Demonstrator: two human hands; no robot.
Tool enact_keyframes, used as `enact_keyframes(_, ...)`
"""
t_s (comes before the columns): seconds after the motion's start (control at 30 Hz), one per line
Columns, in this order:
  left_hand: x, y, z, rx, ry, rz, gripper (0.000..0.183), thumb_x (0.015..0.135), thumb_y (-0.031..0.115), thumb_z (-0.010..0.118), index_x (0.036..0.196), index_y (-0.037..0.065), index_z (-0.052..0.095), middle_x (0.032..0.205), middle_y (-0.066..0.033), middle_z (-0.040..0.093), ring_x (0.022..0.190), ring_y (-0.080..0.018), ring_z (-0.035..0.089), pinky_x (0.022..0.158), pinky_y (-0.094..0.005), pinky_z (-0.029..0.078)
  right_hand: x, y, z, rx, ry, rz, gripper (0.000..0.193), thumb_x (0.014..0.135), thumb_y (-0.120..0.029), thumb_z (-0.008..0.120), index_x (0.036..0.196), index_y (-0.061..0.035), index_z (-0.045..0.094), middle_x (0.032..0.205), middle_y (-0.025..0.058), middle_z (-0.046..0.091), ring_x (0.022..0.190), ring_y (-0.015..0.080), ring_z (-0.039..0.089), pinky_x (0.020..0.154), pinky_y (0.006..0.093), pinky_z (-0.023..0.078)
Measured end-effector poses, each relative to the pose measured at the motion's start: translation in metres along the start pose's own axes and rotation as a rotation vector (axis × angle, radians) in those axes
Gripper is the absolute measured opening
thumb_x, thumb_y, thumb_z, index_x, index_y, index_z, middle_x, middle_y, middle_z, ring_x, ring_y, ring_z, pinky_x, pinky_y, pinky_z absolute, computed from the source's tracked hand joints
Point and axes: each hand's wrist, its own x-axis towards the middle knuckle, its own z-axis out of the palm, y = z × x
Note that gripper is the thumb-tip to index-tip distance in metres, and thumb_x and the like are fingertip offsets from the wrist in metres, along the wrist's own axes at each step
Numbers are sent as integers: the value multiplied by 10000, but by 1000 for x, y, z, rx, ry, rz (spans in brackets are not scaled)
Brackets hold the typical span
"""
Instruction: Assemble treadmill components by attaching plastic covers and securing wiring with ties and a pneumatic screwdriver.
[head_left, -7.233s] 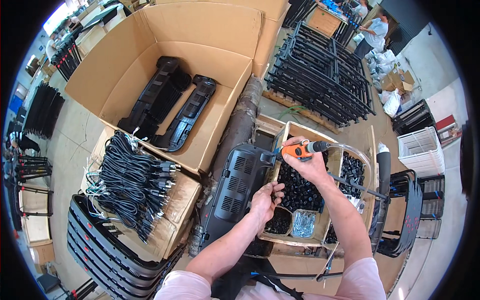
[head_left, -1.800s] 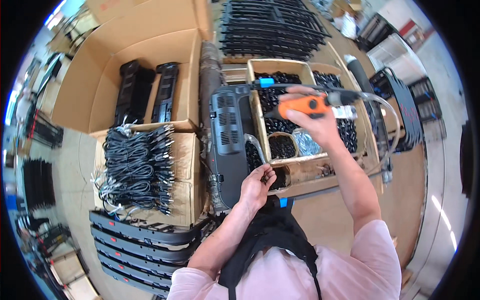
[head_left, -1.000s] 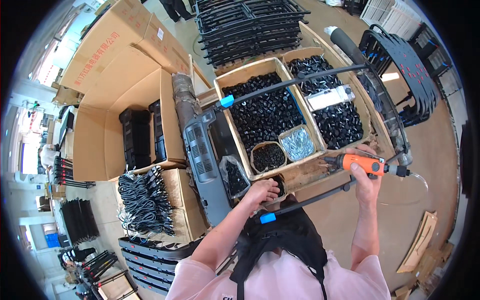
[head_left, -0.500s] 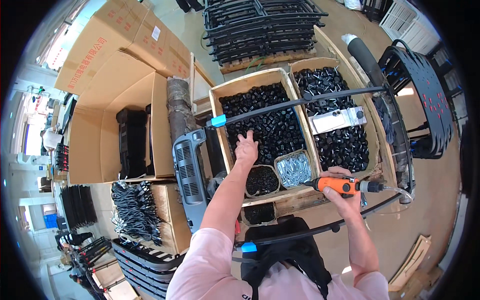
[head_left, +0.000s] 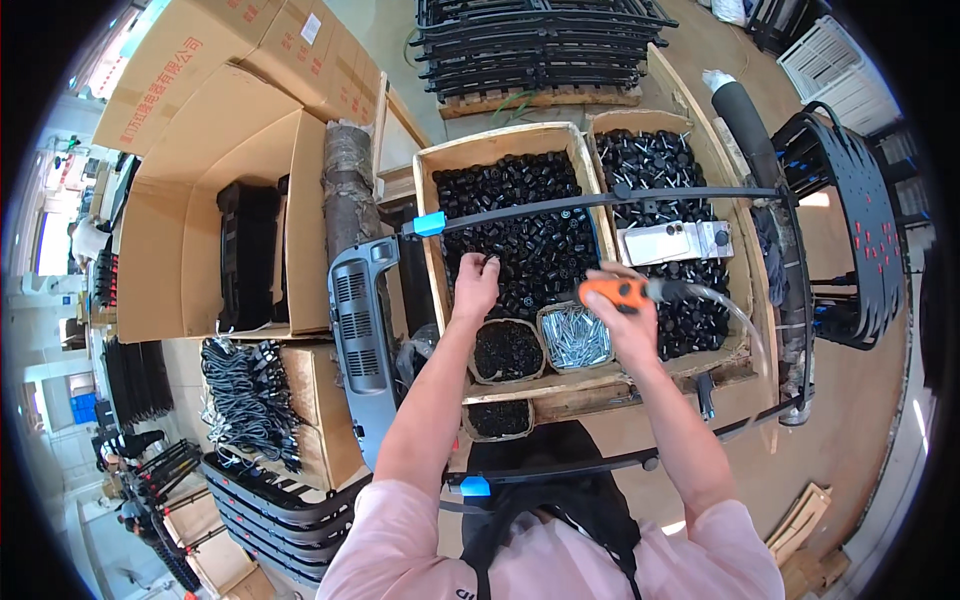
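My left hand [head_left: 476, 288] is closed in a pinch at the near left side of a wooden bin [head_left: 590, 165] of small black round plastic parts [head_left: 520, 195]. A small black part shows at its fingertips, much like those below. My right hand [head_left: 632, 322] grips an orange air screwdriver [head_left: 612, 292], its tip pointing left over the bin and its clear hose trailing right. Just beneath it sits a small box of silver screws [head_left: 573, 338]. Beside that is a box of tiny black pieces [head_left: 507, 352]. A black metal frame [head_left: 540, 212] with blue tape spans the bins.
A second bin of black-headed bolts [head_left: 650, 165] stands to the right, with a white phone-like box [head_left: 675, 242] on it. At the left are a grey plastic housing [head_left: 352, 310], an open carton [head_left: 165, 260] and bundled black cables [head_left: 250, 400]. Stacked black frames [head_left: 540, 50] lie beyond.
My left hand has drawn nearer to me, its spread fingers now pinched together on a small black part. The right hand has carried the screwdriver up and left, over the bin.
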Motion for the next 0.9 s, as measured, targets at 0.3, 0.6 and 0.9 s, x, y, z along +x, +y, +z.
enact_keyframes(0.3, -131, 10, -45, -882, -401, -266, 143, 1005, 81, 462, 1136, 133, 486, 909, -69, 610, 637, -138, 520, 491, -264, 362, 69, 54, 35, -441, -99, 437, 433, 904, -253, 774, 1243, -17, 645, 1040, 76, 691, 923, 170, 692, 790, 347, 579)
enact_keyframes(0.6, -194, -25, -67, -864, -513, -249, 288, 1110, 148, 520, 1382, 72, 575, 1110, -69, 694, 834, -127, 644, 666, -255, 519, 7, 126, -9, -1528, -442, -85, 313, 871, -275, 720, 999, 10, 742, 1058, 254, 742, 1008, 431, 727, 915, 493, 588)
enact_keyframes(0.9, -223, -37, -84, -696, -443, -221, 297, 1125, 182, 524, 1404, 80, 535, 1066, -37, 694, 796, -77, 619, 628, -220, 508, 6, 109, -17, -1346, -488, 5, 273, 915, -221, 663, 1060, -10, 757, 990, 262, 746, 1000, 427, 723, 907, 496, 569)
